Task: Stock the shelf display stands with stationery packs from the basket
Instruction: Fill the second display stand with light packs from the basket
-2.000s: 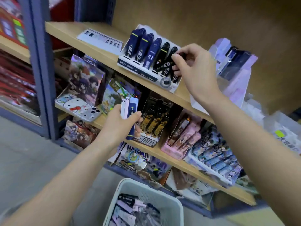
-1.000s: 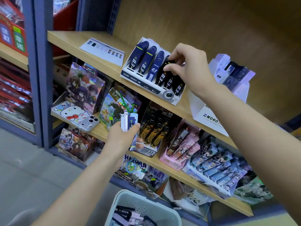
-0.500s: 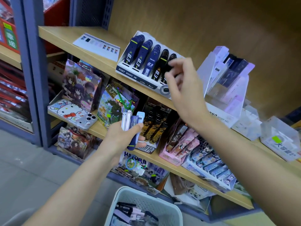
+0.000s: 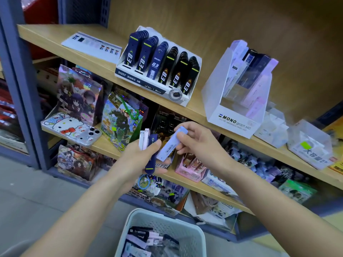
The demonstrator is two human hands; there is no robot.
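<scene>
While our left hand grips a small bunch of stationery packs in front of the middle shelf, our right hand pinches a single lavender pack just beside it. We have the left fingers curled round a navy pack and two pale packs, with the thumb laid across the front of the navy one. The pale packs stand up above the thumb and the navy pack hangs out below the palm. Our right thumb and fingers are clamped on the upper end of the lavender pack. That pack is tilted, its lower end close to our left thumb, and we cannot tell whether the two touch.

On the upper shelf we see a white display stand holding six sloping rows of packs, navy on the left and black on the right. To its right stands the MONO stand, a pale box with a few dark and lilac packs at the back. A flat printed card lies left of both stands, and clear plastic boxes sit to the far right.

Below our forearms is the basket, pale and perforated, with loose packs piled inside.
</scene>
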